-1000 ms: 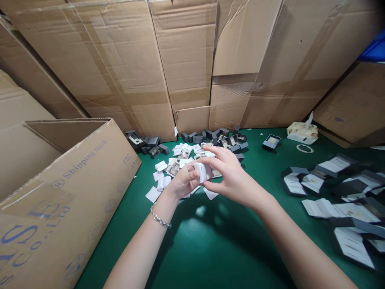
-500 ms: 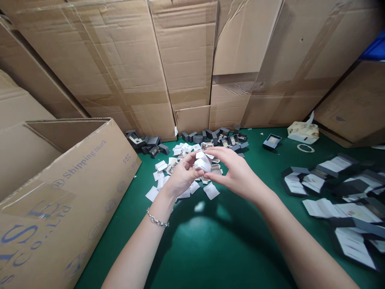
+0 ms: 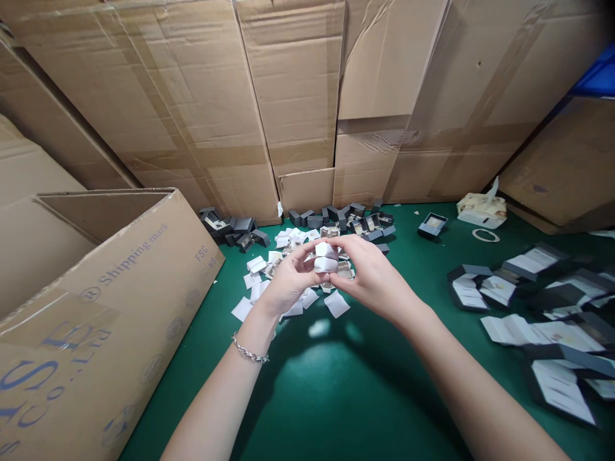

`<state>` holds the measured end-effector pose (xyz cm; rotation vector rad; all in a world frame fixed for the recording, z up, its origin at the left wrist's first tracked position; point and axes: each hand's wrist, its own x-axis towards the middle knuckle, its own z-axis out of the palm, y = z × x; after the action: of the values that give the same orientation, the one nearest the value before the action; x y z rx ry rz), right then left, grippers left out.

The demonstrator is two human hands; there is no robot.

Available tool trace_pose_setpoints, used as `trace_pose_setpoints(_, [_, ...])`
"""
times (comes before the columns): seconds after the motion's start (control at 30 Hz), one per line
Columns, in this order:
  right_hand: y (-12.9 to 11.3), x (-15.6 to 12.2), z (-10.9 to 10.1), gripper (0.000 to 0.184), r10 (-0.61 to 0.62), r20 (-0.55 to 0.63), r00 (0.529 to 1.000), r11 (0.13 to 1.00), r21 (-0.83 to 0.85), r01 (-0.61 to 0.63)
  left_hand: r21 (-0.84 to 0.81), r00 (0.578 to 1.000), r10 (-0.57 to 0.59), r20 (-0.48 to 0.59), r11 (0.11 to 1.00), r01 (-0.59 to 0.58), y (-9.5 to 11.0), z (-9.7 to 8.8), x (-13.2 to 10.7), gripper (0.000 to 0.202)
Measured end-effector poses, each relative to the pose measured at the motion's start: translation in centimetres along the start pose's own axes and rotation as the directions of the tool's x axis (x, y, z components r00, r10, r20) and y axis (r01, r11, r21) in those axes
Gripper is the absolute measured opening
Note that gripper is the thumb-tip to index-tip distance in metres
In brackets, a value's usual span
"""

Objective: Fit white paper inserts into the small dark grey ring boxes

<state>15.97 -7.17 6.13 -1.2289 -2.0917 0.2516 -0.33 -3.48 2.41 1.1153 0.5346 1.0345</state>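
Both of my hands meet above the green table (image 3: 336, 384) and pinch one small white box insert (image 3: 325, 257) between their fingertips. My left hand (image 3: 288, 282), with a silver bracelet on its wrist, grips it from the left. From the right, my right hand (image 3: 372, 272) closes its thumb and fingers on the same piece. Just beneath and behind them lies a heap of white paper pieces (image 3: 288, 256). A row of small dark grey boxes (image 3: 346, 221) sits behind that heap.
A large open carton (image 3: 106, 301) printed "Shipping mark" lies on its side at the left. Cardboard sheets (image 3: 298, 96) wall off the back. Flat dark grey box blanks with white cards (image 3: 542, 301) spread over the right. A tape ring (image 3: 485, 235) and a beige pack (image 3: 482, 209) lie at the back right.
Both hands have carried the white piece a little up and away from me. My right hand's fingers have shifted from covering it to pinching its right side.
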Motion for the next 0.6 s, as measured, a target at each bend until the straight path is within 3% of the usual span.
trace_pose_setpoints(0.3, [0.3,0.0,0.5,0.025,0.023,-0.011,1.000,0.999,-0.049,-0.023,-0.036,0.989,-0.088,0.122,0.995,0.093,0.6,0.2,-0.3,0.060])
trace_pose_setpoints(0.6, [-0.6,-0.2,1.0,0.026,-0.054,-0.011,0.998,0.992,-0.114,0.053,-0.254,0.974,-0.214,0.076,0.940,0.226,-1.3,0.0,0.0,0.049])
